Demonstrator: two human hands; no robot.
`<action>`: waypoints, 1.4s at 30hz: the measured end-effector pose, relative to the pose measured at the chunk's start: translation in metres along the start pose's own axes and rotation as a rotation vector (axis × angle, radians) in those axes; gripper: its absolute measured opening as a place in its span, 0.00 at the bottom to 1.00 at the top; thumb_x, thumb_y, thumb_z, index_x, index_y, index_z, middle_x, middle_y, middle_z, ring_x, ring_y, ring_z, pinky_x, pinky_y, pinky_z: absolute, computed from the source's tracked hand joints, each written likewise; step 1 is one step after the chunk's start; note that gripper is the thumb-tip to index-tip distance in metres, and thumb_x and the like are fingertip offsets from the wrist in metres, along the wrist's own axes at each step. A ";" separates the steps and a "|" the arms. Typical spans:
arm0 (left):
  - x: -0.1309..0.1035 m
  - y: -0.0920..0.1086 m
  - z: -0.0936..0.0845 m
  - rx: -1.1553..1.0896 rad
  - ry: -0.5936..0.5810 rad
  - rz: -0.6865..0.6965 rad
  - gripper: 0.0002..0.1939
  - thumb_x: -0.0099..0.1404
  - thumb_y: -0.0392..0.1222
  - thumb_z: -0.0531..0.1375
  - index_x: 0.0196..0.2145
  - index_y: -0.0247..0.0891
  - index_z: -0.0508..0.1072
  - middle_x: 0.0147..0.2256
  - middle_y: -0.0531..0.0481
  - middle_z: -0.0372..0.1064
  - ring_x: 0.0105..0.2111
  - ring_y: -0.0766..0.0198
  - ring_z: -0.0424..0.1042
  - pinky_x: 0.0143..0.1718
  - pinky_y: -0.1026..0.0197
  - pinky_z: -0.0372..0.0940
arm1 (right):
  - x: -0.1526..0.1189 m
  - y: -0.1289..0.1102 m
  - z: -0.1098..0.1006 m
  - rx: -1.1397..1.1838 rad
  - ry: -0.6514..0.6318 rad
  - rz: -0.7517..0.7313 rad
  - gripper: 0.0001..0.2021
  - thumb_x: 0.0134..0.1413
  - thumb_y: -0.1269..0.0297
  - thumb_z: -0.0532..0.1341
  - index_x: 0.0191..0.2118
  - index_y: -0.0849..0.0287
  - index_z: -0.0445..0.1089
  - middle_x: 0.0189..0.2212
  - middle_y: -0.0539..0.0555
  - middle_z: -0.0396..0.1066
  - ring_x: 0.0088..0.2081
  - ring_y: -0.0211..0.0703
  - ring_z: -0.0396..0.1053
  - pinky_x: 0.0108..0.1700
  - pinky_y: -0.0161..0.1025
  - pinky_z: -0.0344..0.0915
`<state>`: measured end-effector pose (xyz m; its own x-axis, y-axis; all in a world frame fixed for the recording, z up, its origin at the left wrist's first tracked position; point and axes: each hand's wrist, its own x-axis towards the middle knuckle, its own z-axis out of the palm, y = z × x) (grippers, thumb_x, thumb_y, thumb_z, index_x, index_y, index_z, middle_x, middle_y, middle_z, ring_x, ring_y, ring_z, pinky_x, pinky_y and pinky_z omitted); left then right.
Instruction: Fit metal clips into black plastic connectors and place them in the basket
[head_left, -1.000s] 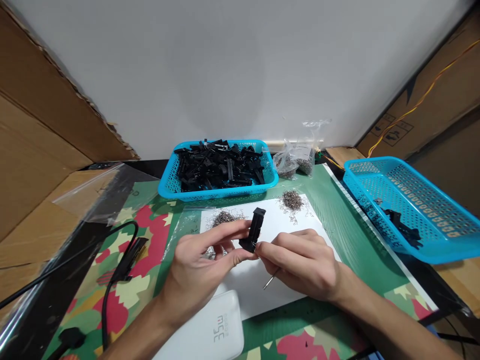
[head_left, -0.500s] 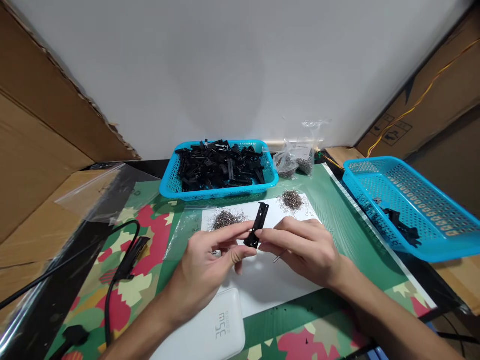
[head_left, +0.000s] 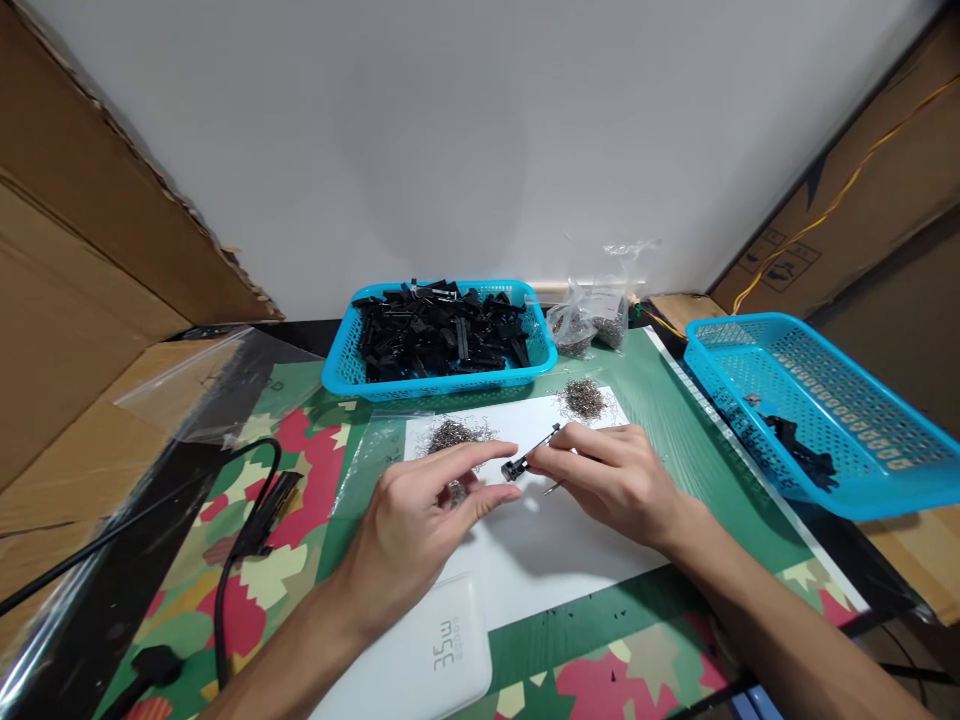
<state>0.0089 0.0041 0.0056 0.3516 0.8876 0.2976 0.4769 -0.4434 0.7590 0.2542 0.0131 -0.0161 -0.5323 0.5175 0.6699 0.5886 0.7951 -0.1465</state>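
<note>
My right hand point(head_left: 622, 480) pinches a narrow black plastic part point(head_left: 516, 468), held tilted above a white sheet point(head_left: 570, 555). A thin metal rod point(head_left: 553, 488) sticks out from under the same hand; its other end is hidden. To the left of the part, my left hand point(head_left: 427, 510) has its thumb and forefinger spread around the part's near end, seemingly apart from it. The curled fingers behind are partly hidden. Two piles of small metal pieces, a left pile point(head_left: 454, 434) and a right pile point(head_left: 583, 398), lie on the sheet.
Behind the sheet stands a blue basket point(head_left: 439, 385) heaped with black parts. Another blue basket point(head_left: 862, 505) at right holds a few. Clear bags point(head_left: 592, 325) of metal pieces sit at the back. A white power bank point(head_left: 450, 650) and black cable point(head_left: 217, 600) lie in front and left.
The black part has turned from nearly upright to a slant, its far end swinging right. My left thumb and forefinger have let go of it and spread.
</note>
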 end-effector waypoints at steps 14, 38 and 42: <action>-0.004 -0.007 0.006 0.191 -0.087 -0.101 0.09 0.72 0.38 0.67 0.48 0.44 0.85 0.46 0.53 0.84 0.43 0.58 0.83 0.41 0.60 0.71 | 0.005 0.002 0.003 0.248 -0.133 0.136 0.13 0.77 0.69 0.54 0.55 0.62 0.74 0.41 0.58 0.74 0.39 0.43 0.71 0.40 0.39 0.69; -0.008 -0.004 0.008 0.509 -0.273 0.025 0.08 0.74 0.37 0.63 0.39 0.45 0.84 0.40 0.54 0.82 0.36 0.57 0.82 0.29 0.60 0.59 | 0.022 -0.025 0.024 0.584 -0.038 0.611 0.14 0.72 0.61 0.63 0.32 0.60 0.75 0.26 0.50 0.77 0.27 0.36 0.71 0.32 0.34 0.66; -0.007 -0.004 0.009 0.519 -0.265 0.049 0.09 0.74 0.36 0.63 0.37 0.44 0.83 0.38 0.53 0.82 0.34 0.57 0.81 0.29 0.59 0.59 | 0.022 -0.026 0.023 0.552 -0.057 0.578 0.15 0.73 0.61 0.63 0.31 0.60 0.75 0.25 0.50 0.76 0.27 0.36 0.70 0.31 0.34 0.64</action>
<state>0.0122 -0.0014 -0.0046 0.5406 0.8328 0.1194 0.7638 -0.5453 0.3452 0.2127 0.0111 -0.0144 -0.2738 0.8989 0.3420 0.4025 0.4300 -0.8081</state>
